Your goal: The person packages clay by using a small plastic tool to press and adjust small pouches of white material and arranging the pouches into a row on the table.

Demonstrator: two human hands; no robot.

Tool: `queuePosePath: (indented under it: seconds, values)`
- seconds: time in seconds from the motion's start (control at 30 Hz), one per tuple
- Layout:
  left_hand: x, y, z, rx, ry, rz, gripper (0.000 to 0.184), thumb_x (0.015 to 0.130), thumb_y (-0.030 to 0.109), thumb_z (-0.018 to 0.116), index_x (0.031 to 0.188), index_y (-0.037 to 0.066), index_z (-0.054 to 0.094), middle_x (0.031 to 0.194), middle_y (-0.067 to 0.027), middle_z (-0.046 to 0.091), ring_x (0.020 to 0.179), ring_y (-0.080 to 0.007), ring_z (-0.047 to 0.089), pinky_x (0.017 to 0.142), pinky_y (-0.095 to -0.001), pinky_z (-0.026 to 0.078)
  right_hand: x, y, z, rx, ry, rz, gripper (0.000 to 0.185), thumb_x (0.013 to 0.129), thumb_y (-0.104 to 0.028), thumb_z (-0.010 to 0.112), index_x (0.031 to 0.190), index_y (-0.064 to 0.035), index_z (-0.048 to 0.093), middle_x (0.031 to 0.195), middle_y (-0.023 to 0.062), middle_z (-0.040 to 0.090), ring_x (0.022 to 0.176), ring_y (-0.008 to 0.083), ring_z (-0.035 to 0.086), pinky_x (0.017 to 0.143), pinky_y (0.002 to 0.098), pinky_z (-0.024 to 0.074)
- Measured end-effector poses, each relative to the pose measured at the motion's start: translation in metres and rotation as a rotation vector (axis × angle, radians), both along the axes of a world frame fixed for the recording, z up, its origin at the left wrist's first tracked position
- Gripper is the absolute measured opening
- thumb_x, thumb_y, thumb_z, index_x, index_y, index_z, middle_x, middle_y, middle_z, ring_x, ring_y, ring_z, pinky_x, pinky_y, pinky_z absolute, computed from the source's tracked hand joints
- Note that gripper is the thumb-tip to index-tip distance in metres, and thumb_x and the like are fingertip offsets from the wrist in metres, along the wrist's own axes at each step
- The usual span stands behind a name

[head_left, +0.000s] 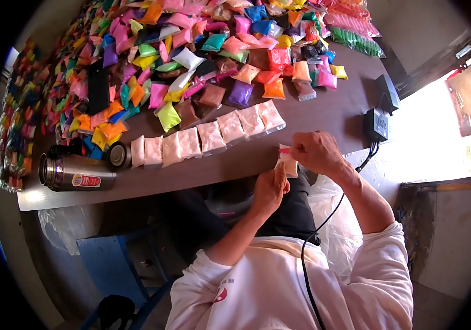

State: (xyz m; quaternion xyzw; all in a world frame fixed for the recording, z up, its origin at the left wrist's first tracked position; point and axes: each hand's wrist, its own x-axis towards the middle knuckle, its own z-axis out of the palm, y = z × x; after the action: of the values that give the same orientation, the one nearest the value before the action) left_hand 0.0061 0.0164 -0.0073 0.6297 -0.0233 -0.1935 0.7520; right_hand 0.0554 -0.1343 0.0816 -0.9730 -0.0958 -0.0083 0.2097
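My left hand [271,190] is closed around the lower part of a small clear bag with pale peach filling [288,164], near the table's front edge. My right hand [317,152] is a closed fist at the bag's upper end. A small pink-red piece [285,150] sticks out from its fingers across the bag; its kind is too small to make out. To the left of my hands, a row of several similar peach bags [209,135] lies along the table, side by side.
A heap of many coloured packets [213,41] covers the back of the table [329,118]. At the front left lies a steel flask [81,172], with a round lid [118,155] beside it. A black box with cables [376,125] sits at the right edge. Below left stands a blue chair [106,264].
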Motion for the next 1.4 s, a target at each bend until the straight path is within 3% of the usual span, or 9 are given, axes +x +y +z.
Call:
queuePosePath:
  seconds: [0.3, 0.43, 0.5, 0.7, 0.9, 1.17, 1.23, 1.33, 1.4]
  values:
    - [-0.005, 0.005, -0.001, 0.016, 0.03, 0.04, 0.062, 0.098, 0.046, 0.039, 0.056, 0.001, 0.046, 0.047, -0.0043, 0.044, 0.043, -0.0111, 0.041, 0.043, -0.028, 0.032, -0.002, -0.019, 0.007, 0.13, 0.076, -0.229, 0.013, 0.075, -0.014, 0.063, 0.068, -0.0036, 0.059, 0.061, 0.0131, 0.058, 0.058, 0.033, 0.059, 0.052, 0.0369, 0.0454]
    - [-0.009, 0.009, 0.002, 0.027, 0.015, -0.002, 0.058, 0.098, 0.043, 0.04, 0.057, 0.002, 0.047, 0.048, -0.0038, 0.046, 0.045, -0.0107, 0.044, 0.045, -0.0269, 0.034, -0.035, 0.002, 0.009, 0.332, 0.007, -0.062, 0.016, 0.075, -0.013, 0.065, 0.066, -0.0026, 0.057, 0.058, 0.0136, 0.056, 0.054, 0.0331, 0.057, 0.05, 0.0367, 0.0443]
    - [-0.009, 0.008, 0.004, 0.018, 0.041, -0.022, 0.055, 0.098, 0.04, 0.041, 0.057, 0.003, 0.046, 0.05, -0.0034, 0.046, 0.047, -0.0104, 0.045, 0.047, -0.0263, 0.035, -0.034, 0.003, -0.01, 0.199, -0.06, 0.026, 0.015, 0.075, -0.014, 0.066, 0.07, -0.0026, 0.058, 0.061, 0.0153, 0.058, 0.057, 0.0347, 0.059, 0.052, 0.0386, 0.0459]
    - [-0.003, 0.007, 0.003, -0.043, 0.012, 0.025, 0.062, 0.098, 0.047, 0.038, 0.053, 0.004, 0.045, 0.048, -0.0032, 0.047, 0.043, -0.0098, 0.042, 0.043, -0.0263, 0.033, -0.018, -0.046, -0.03, 0.199, -0.113, -0.362, 0.011, 0.081, -0.012, 0.062, 0.077, -0.002, 0.058, 0.061, 0.0134, 0.058, 0.056, 0.0297, 0.059, 0.051, 0.0342, 0.0441]
    - [-0.006, 0.011, 0.018, -0.288, 0.413, -0.039, 0.053, 0.095, 0.044, 0.047, 0.053, 0.014, 0.034, 0.052, -0.0018, 0.042, 0.051, -0.0144, 0.047, 0.051, -0.0287, 0.037, -0.065, -0.021, -0.046, 0.452, 0.036, -0.386, 0.016, 0.092, -0.014, 0.054, 0.086, 0.0008, 0.056, 0.064, 0.0085, 0.052, 0.06, 0.0133, 0.048, 0.054, 0.0298, 0.0405]
    - [-0.006, 0.002, 0.017, -0.845, 0.766, -0.248, 0.052, 0.095, 0.043, 0.044, 0.051, 0.018, 0.031, 0.05, -0.0028, 0.041, 0.054, -0.0171, 0.044, 0.059, -0.0293, 0.036, -0.074, 0.019, -0.047, 1.231, 0.292, -0.477, 0.041, 0.092, -0.035, 0.059, 0.109, 0.0026, 0.058, 0.09, 0.0047, 0.061, 0.079, 0.0099, 0.054, 0.07, 0.0229, 0.0455]
    - [-0.005, -0.004, 0.02, -0.909, 0.719, -0.348, 0.052, 0.097, 0.042, 0.041, 0.051, 0.018, 0.032, 0.051, -0.0037, 0.043, 0.055, -0.0179, 0.045, 0.058, -0.0294, 0.036, -0.067, 0.022, -0.043, 1.244, 0.2, -0.465, 0.036, 0.094, -0.032, 0.056, 0.106, 0.002, 0.057, 0.085, 0.0065, 0.063, 0.07, 0.0092, 0.057, 0.061, 0.0215, 0.048]
    - [-0.008, -0.007, 0.016, -0.939, 0.728, -0.358, 0.053, 0.097, 0.042, 0.039, 0.051, 0.017, 0.032, 0.051, -0.005, 0.045, 0.054, -0.0181, 0.046, 0.057, -0.0294, 0.037, -0.064, 0.019, -0.019, 1.58, 0.67, -0.545, 0.029, 0.095, -0.03, 0.052, 0.098, -0.0013, 0.055, 0.069, 0.0093, 0.064, 0.044, 0.0116, 0.057, 0.034, 0.0203, 0.0417]
    - [-0.008, -0.007, 0.013, -0.925, 0.73, -0.346, 0.053, 0.097, 0.042, 0.038, 0.052, 0.017, 0.031, 0.051, -0.0054, 0.045, 0.053, -0.018, 0.046, 0.056, -0.0297, 0.038, -0.062, 0.017, -0.022, 1.506, 0.673, -0.51, 0.03, 0.095, -0.03, 0.053, 0.098, -0.0011, 0.055, 0.069, 0.0091, 0.064, 0.043, 0.0118, 0.057, 0.034, 0.0203, 0.0419]
